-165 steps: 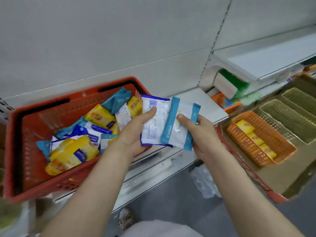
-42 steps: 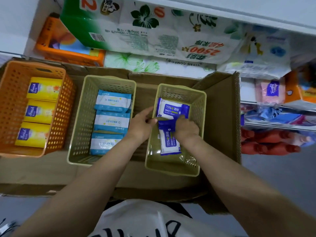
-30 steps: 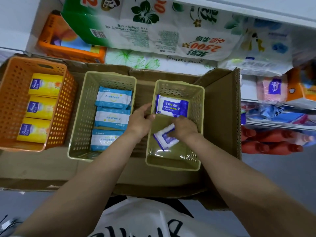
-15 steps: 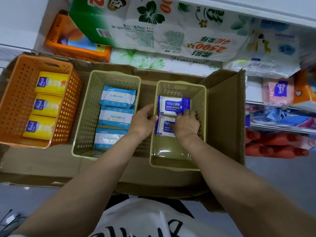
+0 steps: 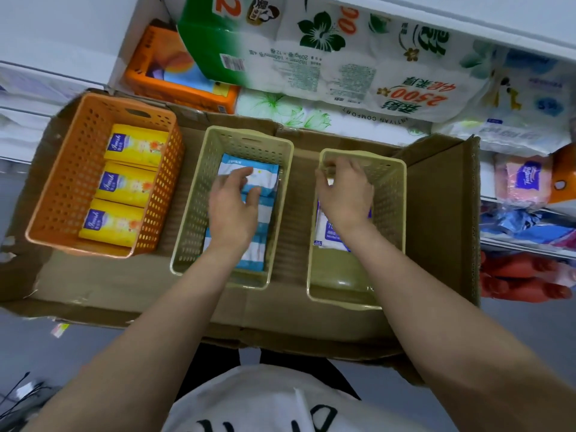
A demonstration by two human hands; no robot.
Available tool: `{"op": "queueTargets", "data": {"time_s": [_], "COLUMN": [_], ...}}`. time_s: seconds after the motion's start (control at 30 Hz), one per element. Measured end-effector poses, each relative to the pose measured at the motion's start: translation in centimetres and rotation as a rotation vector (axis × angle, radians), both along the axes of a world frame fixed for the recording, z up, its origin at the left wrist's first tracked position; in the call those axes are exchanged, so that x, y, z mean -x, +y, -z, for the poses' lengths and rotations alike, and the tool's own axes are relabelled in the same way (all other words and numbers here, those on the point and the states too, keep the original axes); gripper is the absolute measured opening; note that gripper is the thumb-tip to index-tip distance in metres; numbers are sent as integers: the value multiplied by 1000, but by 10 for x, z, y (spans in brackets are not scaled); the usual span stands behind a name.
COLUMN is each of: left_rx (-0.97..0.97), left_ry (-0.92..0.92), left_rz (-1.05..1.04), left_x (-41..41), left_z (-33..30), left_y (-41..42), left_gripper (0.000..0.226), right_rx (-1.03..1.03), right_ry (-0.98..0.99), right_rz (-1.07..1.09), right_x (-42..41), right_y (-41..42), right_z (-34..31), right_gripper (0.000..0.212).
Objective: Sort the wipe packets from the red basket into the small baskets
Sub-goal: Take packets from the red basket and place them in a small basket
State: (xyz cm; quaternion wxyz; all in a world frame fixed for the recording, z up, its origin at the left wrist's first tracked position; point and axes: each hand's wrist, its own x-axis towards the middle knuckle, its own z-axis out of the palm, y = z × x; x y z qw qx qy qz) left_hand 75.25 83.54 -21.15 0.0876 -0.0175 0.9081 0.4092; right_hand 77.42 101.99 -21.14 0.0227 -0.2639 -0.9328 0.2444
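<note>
Shop shelving stacked with big packs of tissue paper (image 5: 358, 57) runs across the back, and below it a flat cardboard tray (image 5: 442, 213) holds three small baskets side by side. On the left stands the orange basket (image 5: 56, 201), with three yellow packets (image 5: 124, 185) laid in a column. In the middle, the first beige basket (image 5: 193, 194) holds the light blue packets (image 5: 258, 182), also stacked front to back. On the right, the second beige basket (image 5: 389, 213) holds the dark blue packets (image 5: 330, 232), with bare floor at its near end.

The left hand (image 5: 232, 204) hovers over the middle basket with its fingers loosely spread and nothing in it. The right hand (image 5: 344, 191) is over the far half of the right basket, fingers bent downward; whether they pinch a packet beneath cannot be told, since the hand covers it.

The red basket is out of view, so the unsorted packets lie somewhere off frame; both hands will have to leave this tray to fetch more. Each packet lies with its long axis across its basket, left to right, and the columns fill from the far end toward the person. For the next dark blue packet the free spot is just below the right hand, toward the body, so that hand is the nearer one
</note>
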Motion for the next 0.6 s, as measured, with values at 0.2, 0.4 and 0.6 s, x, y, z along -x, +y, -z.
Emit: {"op": "queueTargets", "data": {"time_s": [0.2, 0.4, 0.6], "left_rx": [229, -33, -48], "left_ry": [-50, -199, -274], "left_rz": [-92, 110, 184], "left_x": [20, 36, 49], "left_z": [18, 27, 37], "left_y": [-84, -113, -127], "left_gripper": [48, 56, 57], "right_rx": [144, 60, -3], "right_ry": [-73, -560, -594], "right_rz": [-403, -392, -362], "right_x": [44, 38, 28], "right_y": [-94, -135, -149], "right_z": [5, 64, 78], "right_gripper": [28, 50, 51]}}
